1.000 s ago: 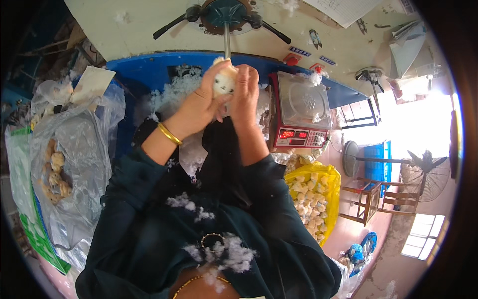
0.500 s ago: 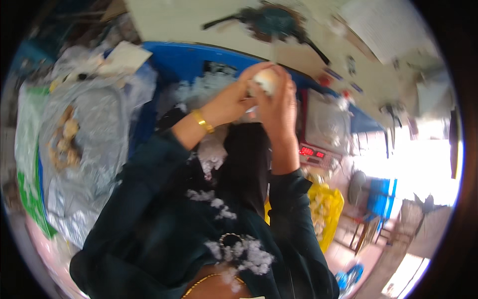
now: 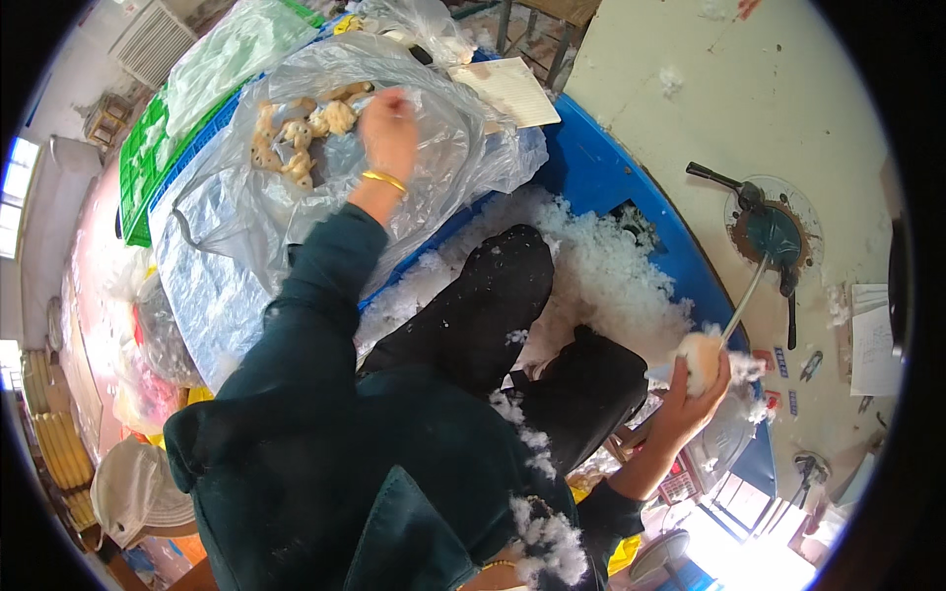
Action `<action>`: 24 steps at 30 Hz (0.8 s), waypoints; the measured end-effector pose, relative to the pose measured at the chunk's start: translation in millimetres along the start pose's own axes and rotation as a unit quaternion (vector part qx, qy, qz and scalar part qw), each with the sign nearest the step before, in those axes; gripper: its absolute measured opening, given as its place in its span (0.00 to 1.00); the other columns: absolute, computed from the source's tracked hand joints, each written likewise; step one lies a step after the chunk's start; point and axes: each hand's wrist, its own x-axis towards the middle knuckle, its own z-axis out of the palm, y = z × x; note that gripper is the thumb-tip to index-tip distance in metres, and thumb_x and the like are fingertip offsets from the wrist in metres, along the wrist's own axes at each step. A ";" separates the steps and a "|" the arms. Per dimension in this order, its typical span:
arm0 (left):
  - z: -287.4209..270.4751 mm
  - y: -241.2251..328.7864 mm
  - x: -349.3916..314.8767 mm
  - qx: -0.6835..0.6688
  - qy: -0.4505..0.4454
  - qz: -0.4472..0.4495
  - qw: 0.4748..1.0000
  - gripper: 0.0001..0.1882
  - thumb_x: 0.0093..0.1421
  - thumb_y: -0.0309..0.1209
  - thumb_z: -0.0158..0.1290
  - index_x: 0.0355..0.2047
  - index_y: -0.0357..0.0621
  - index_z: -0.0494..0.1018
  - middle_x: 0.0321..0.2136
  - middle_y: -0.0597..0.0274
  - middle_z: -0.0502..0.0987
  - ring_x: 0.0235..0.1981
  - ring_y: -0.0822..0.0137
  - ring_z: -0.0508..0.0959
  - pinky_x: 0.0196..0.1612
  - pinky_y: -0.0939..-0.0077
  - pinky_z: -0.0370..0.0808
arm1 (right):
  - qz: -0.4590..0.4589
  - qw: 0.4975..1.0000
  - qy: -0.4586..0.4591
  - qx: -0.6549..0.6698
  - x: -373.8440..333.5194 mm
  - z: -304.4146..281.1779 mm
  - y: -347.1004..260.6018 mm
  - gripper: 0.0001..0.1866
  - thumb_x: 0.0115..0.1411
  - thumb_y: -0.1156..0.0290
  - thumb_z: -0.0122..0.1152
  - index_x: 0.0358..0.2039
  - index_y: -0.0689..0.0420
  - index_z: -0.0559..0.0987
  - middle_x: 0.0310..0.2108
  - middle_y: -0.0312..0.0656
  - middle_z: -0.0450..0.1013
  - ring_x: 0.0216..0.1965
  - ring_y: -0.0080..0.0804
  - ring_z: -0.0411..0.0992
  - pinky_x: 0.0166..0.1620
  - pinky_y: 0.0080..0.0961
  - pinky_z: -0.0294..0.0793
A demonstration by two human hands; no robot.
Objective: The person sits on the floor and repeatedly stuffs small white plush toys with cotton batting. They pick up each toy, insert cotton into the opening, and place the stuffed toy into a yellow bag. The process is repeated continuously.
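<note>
My left hand [image 3: 387, 133] reaches up into a big clear plastic bag [image 3: 236, 236] and hovers at a pile of small tan and cream plush pieces [image 3: 296, 138]; whether its fingers grip one is hidden. A gold bangle sits on that wrist. My right hand [image 3: 690, 399] is closed on a round cream plush piece [image 3: 698, 357], which sits at the end of a thin metal tube [image 3: 746, 295]. The tube comes from a dark round machine fitting [image 3: 774, 231] on the pale wall.
Loose white fibre stuffing [image 3: 601, 266] fills a blue tub [image 3: 601, 172] in front of my black-trousered knees [image 3: 493, 295]. A green crate [image 3: 143, 172] lies under the bag. A pale card [image 3: 507, 89] rests at the tub's far edge. Stacked baskets and bags crowd the left.
My left hand has let go of the cream plush piece and swung out left to the bag of pieces. My right hand stays on the plush piece at the tube. The view has turned left.
</note>
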 end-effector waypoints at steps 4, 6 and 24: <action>-44.8 -123.7 70.5 0.287 -0.097 0.032 0.953 0.14 0.51 0.31 0.56 0.40 0.46 0.75 0.41 0.51 0.76 0.45 0.51 0.74 0.49 0.61 0.69 | 0.032 0.986 -0.122 -0.107 -38.3 -48.1 56.9 0.29 0.48 0.66 0.69 0.50 0.58 0.71 0.48 0.52 0.66 0.51 0.52 0.66 0.54 0.43 0.65; -34.4 -125.1 74.0 0.376 -0.210 0.060 0.901 0.19 0.53 0.39 0.55 0.46 0.51 0.75 0.49 0.53 0.73 0.53 0.52 0.69 0.57 0.60 0.64 | 0.196 0.883 -0.336 -0.264 -69.5 -101.2 108.4 0.30 0.44 0.63 0.71 0.49 0.56 0.74 0.42 0.53 0.72 0.47 0.52 0.71 0.51 0.42 0.69; -52.4 92.5 -35.8 -0.405 -0.418 -0.196 0.789 0.20 0.53 0.15 0.50 0.47 0.33 0.69 0.41 0.58 0.77 0.42 0.68 0.77 0.48 0.74 0.73 | -0.045 0.934 -0.284 0.211 0.7 28.0 -41.0 0.12 0.54 0.73 0.66 0.40 0.58 0.79 0.36 0.41 0.74 0.34 0.30 0.75 0.35 0.22 0.75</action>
